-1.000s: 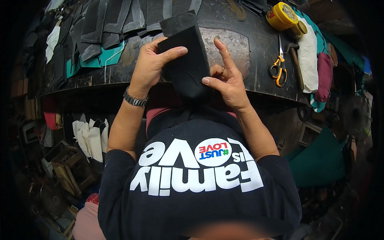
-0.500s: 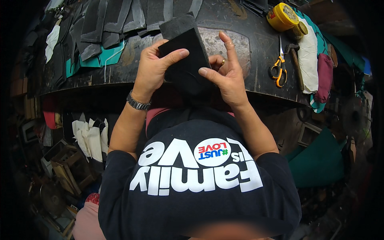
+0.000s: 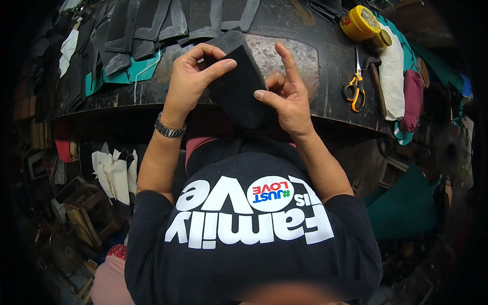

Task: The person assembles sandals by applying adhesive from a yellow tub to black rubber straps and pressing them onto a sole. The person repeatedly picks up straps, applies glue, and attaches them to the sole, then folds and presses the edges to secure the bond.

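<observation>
Both of my hands hold a black, layered piece of sheet material (image 3: 239, 96) above the near edge of the table. My left hand (image 3: 195, 76) pinches its upper left corner between thumb and bent fingers. On the right border, my right hand (image 3: 290, 99) grips with the thumb in front and curled fingers behind, while its index finger points up, away from the piece. A greyer layer shows behind the top corner. The lower end hangs over the table edge and blends into the dark there.
Several black pieces with grey borders (image 3: 152, 20) lie at the far left, over green material (image 3: 145, 71). To the right are orange-handled scissors (image 3: 355, 91), a yellow tub (image 3: 353, 28), a small jar (image 3: 380, 39), a white cloth bundle (image 3: 392, 81) and a maroon one (image 3: 413, 96).
My left hand has shifted slightly left and upward, its fingers more bent. The greyer layer at the top has dropped lower and shows less. My right hand has barely moved.
</observation>
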The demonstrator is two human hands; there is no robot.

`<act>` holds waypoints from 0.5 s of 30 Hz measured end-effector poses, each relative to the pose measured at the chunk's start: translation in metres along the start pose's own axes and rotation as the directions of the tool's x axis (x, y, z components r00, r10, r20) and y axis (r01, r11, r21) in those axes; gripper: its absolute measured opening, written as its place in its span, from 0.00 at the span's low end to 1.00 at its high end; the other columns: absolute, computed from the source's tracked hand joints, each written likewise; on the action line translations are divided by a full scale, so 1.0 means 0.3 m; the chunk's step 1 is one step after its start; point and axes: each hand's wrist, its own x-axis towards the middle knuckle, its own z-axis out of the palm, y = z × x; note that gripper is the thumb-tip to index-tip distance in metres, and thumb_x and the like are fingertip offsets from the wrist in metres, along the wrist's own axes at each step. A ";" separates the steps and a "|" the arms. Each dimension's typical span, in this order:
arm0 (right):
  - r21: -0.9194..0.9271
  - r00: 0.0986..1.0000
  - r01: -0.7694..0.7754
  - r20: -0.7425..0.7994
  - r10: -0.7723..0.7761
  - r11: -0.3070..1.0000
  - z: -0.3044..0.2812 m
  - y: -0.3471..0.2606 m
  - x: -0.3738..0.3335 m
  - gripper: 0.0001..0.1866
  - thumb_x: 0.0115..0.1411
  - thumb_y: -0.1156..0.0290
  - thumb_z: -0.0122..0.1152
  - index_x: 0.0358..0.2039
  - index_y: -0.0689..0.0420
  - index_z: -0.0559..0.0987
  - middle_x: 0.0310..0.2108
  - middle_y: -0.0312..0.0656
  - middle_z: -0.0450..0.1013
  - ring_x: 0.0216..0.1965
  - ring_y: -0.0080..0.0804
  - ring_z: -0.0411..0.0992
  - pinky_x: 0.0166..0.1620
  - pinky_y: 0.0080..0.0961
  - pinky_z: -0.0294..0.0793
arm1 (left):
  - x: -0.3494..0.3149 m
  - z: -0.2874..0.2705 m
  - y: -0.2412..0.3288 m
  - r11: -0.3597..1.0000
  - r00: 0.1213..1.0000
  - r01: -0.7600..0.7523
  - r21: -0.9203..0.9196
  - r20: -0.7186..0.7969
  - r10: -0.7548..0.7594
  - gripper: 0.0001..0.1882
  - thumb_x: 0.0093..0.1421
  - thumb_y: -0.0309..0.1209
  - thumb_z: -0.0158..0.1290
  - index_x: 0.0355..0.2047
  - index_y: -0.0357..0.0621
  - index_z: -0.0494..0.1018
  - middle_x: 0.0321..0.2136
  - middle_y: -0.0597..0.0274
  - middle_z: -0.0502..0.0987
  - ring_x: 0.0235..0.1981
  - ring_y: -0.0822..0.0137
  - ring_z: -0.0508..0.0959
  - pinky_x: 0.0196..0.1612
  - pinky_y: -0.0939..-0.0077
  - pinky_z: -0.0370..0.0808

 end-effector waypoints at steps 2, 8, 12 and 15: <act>-0.014 1.000 -0.001 0.000 0.001 1.000 0.003 -0.001 -0.003 0.52 0.53 0.86 0.64 0.75 0.48 0.51 0.28 0.28 0.68 0.31 0.15 0.67 0.40 0.13 0.69 | 0.007 -0.017 -0.004 0.996 1.000 -0.022 0.085 0.016 0.020 0.07 0.57 0.24 0.67 0.35 0.42 0.79 0.31 0.69 0.80 0.32 0.80 0.78 0.38 0.87 0.75; -0.022 1.000 -0.018 -0.007 0.018 1.000 0.002 -0.004 -0.009 0.52 0.53 0.86 0.64 0.75 0.50 0.51 0.28 0.29 0.68 0.31 0.15 0.68 0.41 0.14 0.71 | 0.002 -0.012 -0.032 0.992 0.997 -0.075 0.104 -0.004 0.076 0.07 0.57 0.27 0.68 0.32 0.41 0.80 0.29 0.69 0.81 0.31 0.80 0.78 0.37 0.87 0.75; -0.021 1.000 -0.015 0.010 0.015 1.000 0.003 -0.002 -0.011 0.52 0.53 0.86 0.64 0.75 0.50 0.51 0.27 0.29 0.68 0.31 0.14 0.67 0.40 0.13 0.69 | 0.002 -0.005 -0.040 0.994 0.995 -0.095 0.057 -0.018 0.096 0.06 0.57 0.26 0.68 0.32 0.41 0.80 0.29 0.68 0.81 0.32 0.80 0.79 0.38 0.86 0.76; -0.004 0.999 -0.043 0.022 0.043 0.999 0.003 -0.001 -0.013 0.52 0.53 0.85 0.65 0.75 0.50 0.51 0.28 0.28 0.68 0.31 0.14 0.66 0.41 0.12 0.68 | 0.001 -0.011 -0.042 0.993 0.994 -0.108 0.053 -0.004 0.109 0.06 0.57 0.25 0.67 0.32 0.40 0.80 0.29 0.67 0.82 0.32 0.79 0.80 0.39 0.86 0.77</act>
